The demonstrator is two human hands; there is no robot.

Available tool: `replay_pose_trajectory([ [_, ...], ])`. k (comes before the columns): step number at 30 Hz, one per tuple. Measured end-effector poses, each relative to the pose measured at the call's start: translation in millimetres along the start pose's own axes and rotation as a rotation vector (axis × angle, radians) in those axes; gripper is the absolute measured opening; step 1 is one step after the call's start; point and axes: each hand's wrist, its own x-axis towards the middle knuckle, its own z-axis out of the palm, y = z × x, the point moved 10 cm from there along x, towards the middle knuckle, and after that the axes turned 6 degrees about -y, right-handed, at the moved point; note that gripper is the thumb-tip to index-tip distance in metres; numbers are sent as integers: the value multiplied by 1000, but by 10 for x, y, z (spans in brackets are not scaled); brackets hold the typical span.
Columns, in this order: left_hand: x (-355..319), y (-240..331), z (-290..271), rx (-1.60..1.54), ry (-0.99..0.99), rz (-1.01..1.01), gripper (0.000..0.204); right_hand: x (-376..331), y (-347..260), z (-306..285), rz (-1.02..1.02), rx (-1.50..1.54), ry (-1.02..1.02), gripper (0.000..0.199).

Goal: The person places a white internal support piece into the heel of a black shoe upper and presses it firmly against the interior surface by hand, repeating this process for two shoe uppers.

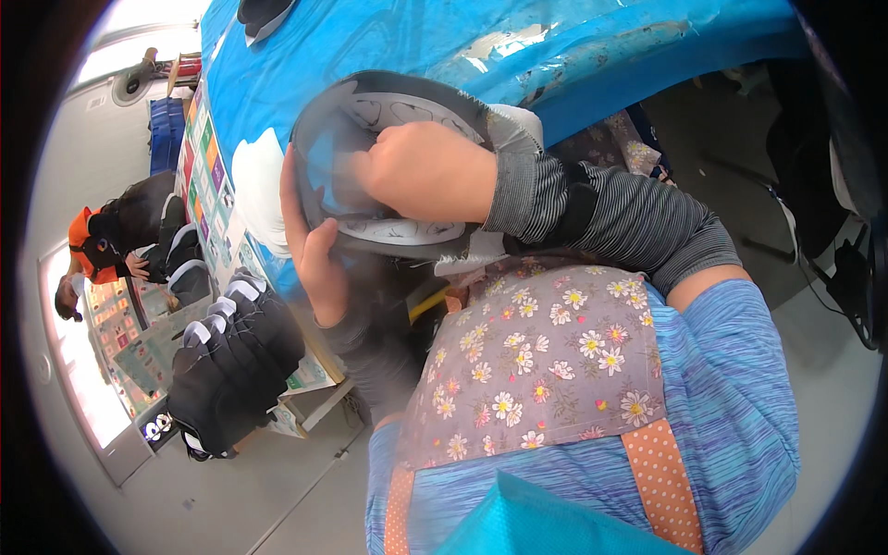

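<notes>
A dark, round cap-like piece [398,85] with a white printed lining [402,230] is held up in front of me, its opening facing me. My left hand [317,264] grips its left rim, fingers along the outside and thumb at the lower edge. My right hand [427,171] is closed in a fist over the opening. Its fingertips are blurred, and whatever they pinch cannot be made out. Blue shows in the opening left of the fist. A white curved piece [259,190] lies just left of my left hand.
Blue sheeting [592,69] covers the table ahead. To the left is a stack of black caps [236,365] with pale grey parts. Another dark cap [266,17] lies at the far edge. A person in orange and black [92,245] works at the far left.
</notes>
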Motion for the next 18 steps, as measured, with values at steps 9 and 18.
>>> replay_pose_trajectory([
  [9,-44,-56,208,-269,108,5,98,78,-238,60,-47,140,6,15],
  [18,-103,-209,167,-247,143,56,89,28,-332,107,-48,140,84,16],
])
